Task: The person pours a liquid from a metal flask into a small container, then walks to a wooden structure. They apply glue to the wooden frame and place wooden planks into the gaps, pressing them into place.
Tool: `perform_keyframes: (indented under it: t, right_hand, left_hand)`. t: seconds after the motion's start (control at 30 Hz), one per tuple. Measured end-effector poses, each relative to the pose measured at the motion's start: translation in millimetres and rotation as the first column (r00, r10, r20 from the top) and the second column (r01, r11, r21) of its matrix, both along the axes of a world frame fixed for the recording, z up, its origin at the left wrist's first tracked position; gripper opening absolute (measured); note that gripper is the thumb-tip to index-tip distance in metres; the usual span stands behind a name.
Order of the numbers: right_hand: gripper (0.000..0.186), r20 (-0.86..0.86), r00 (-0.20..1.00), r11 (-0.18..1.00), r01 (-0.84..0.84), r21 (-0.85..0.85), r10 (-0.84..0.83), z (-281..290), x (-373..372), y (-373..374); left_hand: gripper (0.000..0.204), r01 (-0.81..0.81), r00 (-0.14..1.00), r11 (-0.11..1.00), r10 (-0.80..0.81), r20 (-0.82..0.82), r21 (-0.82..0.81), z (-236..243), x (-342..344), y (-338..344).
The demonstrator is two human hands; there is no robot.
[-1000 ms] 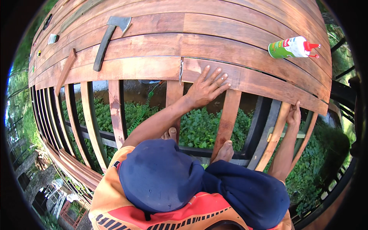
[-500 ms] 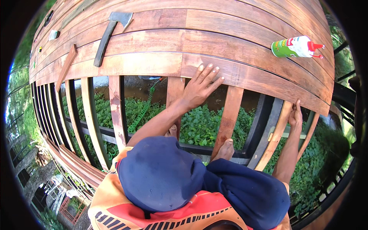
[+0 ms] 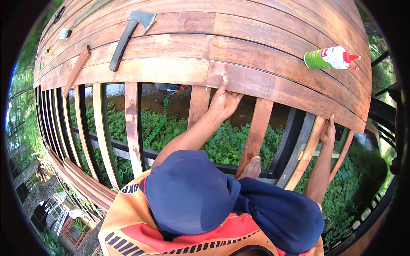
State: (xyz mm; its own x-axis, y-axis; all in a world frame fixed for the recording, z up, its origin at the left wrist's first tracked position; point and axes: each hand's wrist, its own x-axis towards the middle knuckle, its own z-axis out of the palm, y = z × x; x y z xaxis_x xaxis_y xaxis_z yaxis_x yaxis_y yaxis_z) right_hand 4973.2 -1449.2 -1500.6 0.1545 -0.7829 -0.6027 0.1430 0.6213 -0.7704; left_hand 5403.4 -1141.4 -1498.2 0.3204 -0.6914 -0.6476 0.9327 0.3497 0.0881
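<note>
My left hand (image 3: pixel 225 101) grips the front edge of a reddish-brown deck board (image 3: pixel 277 87), its thumb lying on top and the fingers tucked against the edge and partly hidden below. Farther right, near that board's end, my right hand (image 3: pixel 328 130) pinches the same edge; one fingertip shows on top while the rest curl underneath. The board lies across timber joists (image 3: pixel 256 128), butted end to end with another board (image 3: pixel 162 71) on its left. A white and green glue bottle (image 3: pixel 325 59) with a red nozzle lies on its side on the decking beyond my hands.
An axe (image 3: pixel 124 45) with a dark handle and a narrow wooden strip (image 3: pixel 77 69) rest on the deck at left. Open gaps between joists show green plants (image 3: pixel 224 143) below. A green coiled hose (image 3: pixel 157 128) hangs through one gap. My bare foot (image 3: pixel 251 167) stands on a joist.
My left hand has turned from lying flat on the board to gripping its front edge, thumb on top. My right hand stays at the board's edge. The view has shifted slightly.
</note>
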Motion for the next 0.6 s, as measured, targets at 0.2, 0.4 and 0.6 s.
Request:
perform_keyframes:
  t: [0.2,0.4,0.6]
  right_hand:
    - [0.055,-0.015,0.999,0.999,-0.035,-0.001,0.035,5,-1,2]
    - [0.052,-0.027,0.999,1.0,-0.02,-0.016,0.019,4,-1,2]
    - [0.052,-0.032,0.999,1.0,-0.005,-0.004,0.005,3,-3,0]
  left_hand:
    - [0.065,-0.051,0.997,0.999,0.051,0.05,-0.003,-3,4,-11]
    - [0.064,-0.049,0.995,0.998,0.046,0.09,0.033,-2,2,-11]
    - [0.091,-0.095,0.995,0.995,0.094,0.019,0.035,10,5,-9]
